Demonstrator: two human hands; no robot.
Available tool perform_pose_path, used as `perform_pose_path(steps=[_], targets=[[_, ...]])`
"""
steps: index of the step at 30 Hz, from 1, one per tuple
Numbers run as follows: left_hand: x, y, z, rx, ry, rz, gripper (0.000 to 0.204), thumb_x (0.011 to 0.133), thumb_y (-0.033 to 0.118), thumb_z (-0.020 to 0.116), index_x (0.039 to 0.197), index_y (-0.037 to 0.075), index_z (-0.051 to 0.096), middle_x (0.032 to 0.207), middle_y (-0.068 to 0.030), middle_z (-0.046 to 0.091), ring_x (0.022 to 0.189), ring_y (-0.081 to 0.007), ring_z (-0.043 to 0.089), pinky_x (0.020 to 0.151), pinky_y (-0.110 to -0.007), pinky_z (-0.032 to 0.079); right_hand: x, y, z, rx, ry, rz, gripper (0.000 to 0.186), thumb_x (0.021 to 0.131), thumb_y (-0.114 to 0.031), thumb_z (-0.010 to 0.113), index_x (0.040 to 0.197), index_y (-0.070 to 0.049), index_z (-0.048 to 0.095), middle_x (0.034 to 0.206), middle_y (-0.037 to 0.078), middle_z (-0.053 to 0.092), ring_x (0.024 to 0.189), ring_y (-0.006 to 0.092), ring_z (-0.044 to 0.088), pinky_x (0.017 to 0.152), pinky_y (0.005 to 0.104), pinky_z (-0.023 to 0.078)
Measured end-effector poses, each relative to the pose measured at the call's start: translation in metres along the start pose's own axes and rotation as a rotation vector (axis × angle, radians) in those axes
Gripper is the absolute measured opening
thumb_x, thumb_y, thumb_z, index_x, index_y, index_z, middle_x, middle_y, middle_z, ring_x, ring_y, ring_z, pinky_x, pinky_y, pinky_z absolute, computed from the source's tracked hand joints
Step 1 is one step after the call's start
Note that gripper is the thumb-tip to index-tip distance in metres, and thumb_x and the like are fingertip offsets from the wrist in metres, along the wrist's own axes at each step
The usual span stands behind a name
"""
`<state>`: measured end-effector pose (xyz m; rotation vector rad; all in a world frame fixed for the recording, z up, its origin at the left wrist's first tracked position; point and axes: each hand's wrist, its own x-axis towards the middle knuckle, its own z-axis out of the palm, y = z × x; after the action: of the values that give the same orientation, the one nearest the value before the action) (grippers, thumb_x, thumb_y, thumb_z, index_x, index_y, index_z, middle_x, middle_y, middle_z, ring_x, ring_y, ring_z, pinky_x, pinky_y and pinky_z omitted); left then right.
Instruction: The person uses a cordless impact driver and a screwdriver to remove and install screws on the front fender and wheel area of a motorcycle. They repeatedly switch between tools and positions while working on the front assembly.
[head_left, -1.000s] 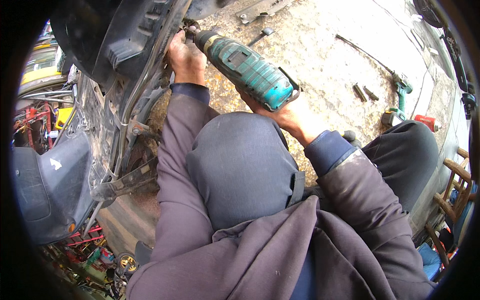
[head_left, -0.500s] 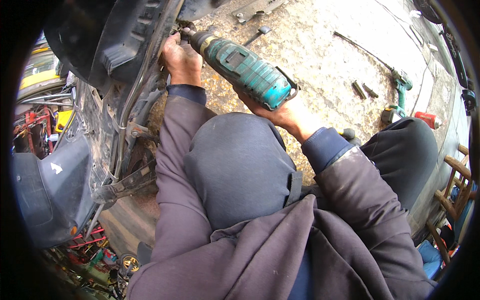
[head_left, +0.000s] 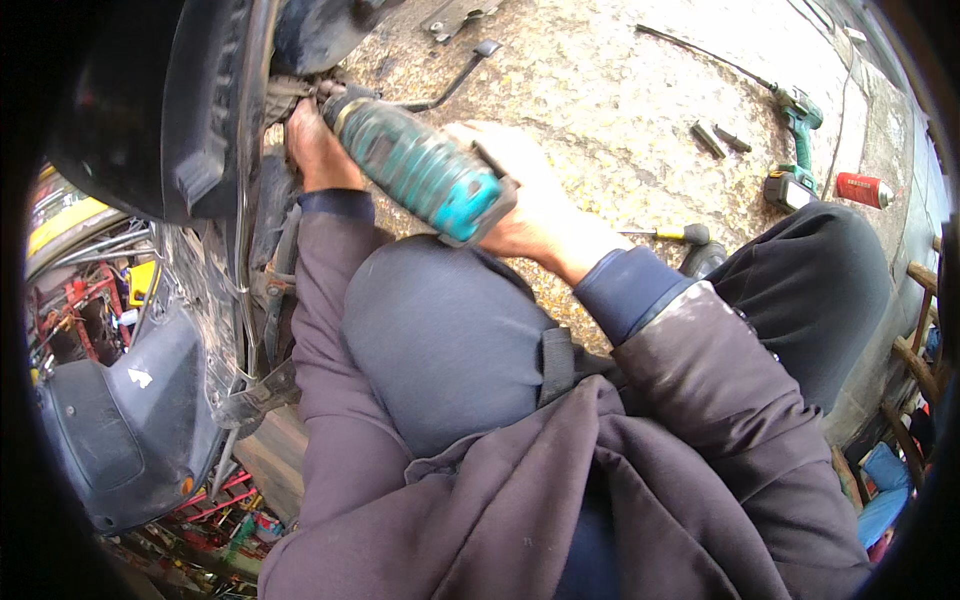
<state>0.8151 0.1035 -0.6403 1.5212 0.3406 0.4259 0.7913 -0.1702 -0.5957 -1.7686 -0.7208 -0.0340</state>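
A worn teal power drill (head_left: pixel 415 170) is blurred by motion, its nose pointing up and left at the vehicle's lower edge. My right hand (head_left: pixel 525 195) is closed around its grip, which is mostly hidden beneath the body. Beside the nose, my left hand (head_left: pixel 322 150) has its fingers curled in against the metal parts under the vehicle (head_left: pixel 290 95). What those fingertips pinch is hidden. Beyond the drill, a bent metal lever with a flat pad (head_left: pixel 455 78) extends over the ground.
Dark vehicle panels (head_left: pixel 165 110) rise close on my left. On the ground to the right lie a green cordless drill with a long bit (head_left: pixel 797 140), a red can (head_left: pixel 863 190), two short dark metal pieces (head_left: pixel 718 138) and a yellow-handled tool (head_left: pixel 682 234). My bent knee (head_left: pixel 445 340) is below the drill.
The whole view has shifted, and the vehicle and drill appear farther left. My right hand now shows more on the drill's right side. My left hand stays beside the nose.
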Motion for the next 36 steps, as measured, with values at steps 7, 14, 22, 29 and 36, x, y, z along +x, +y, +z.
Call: perform_pose_path(steps=[7,14,22,29,36], targets=[[0.017,0.0,-0.01,-0.743,0.15,-0.266,0.021,0.096,0.002,0.041,0.112,-0.008,0.051,0.102,-0.0135,0.055,0.092,-0.0198,0.054,0.085,-0.034,0.051,0.01,-0.002,-0.011,0.013,-0.218,0.156,0.04,0.073,-0.029,0.07,0.1,-0.004,0.056,0.088,0.019,0.058,0.085,0.0379,0.061,0.074,0.0465,0.05],[0.012,-0.007,-0.015,-0.767,0.152,-0.222,0.025,0.098,0.003,0.04,0.118,-0.009,0.05,0.105,-0.0123,0.055,0.097,-0.0186,0.052,0.085,-0.033,0.047,0.014,0.002,-0.021,0.025,-0.221,0.134,0.039,0.073,-0.026,0.07,0.101,-0.002,0.058,0.091,0.018,0.058,0.09,0.0362,0.061,0.077,0.0464,0.049],[0.013,-0.002,-0.008,-0.545,0.305,-0.165,0.021,0.093,0.004,0.039,0.103,-0.01,0.051,0.101,-0.0132,0.055,0.096,-0.0186,0.053,0.087,-0.033,0.047,0.016,0.008,-0.025,0.079,-0.269,0.128,0.057,0.065,-0.023,0.075,0.114,0.001,0.056,0.094,0.019,0.058,0.092,0.0375,0.06,0.08,0.0456,0.049],[0.019,-0.002,-0.002,-0.678,0.464,-0.188,0.024,0.095,0.003,0.035,0.108,-0.008,0.052,0.101,-0.0142,0.056,0.093,-0.0205,0.053,0.086,-0.035,0.048,0.017,0.005,-0.018,0.07,-0.29,0.189,0.057,0.064,-0.025,0.077,0.11,-0.002,0.054,0.094,0.018,0.057,0.092,0.0378,0.059,0.08,0.0461,0.048],[0.018,-0.011,-0.026,-0.071,0.097,-0.068,0.021,0.095,0.002,0.037,0.099,-0.011,0.053,0.097,-0.0137,0.054,0.091,-0.0187,0.054,0.082,-0.03,0.051,0.017,0.004,-0.017,0.068,-0.264,0.189,0.05,0.067,-0.03,0.076,0.105,-0.005,0.054,0.092,0.017,0.058,0.09,0.0376,0.06,0.079,0.0463,0.048]])
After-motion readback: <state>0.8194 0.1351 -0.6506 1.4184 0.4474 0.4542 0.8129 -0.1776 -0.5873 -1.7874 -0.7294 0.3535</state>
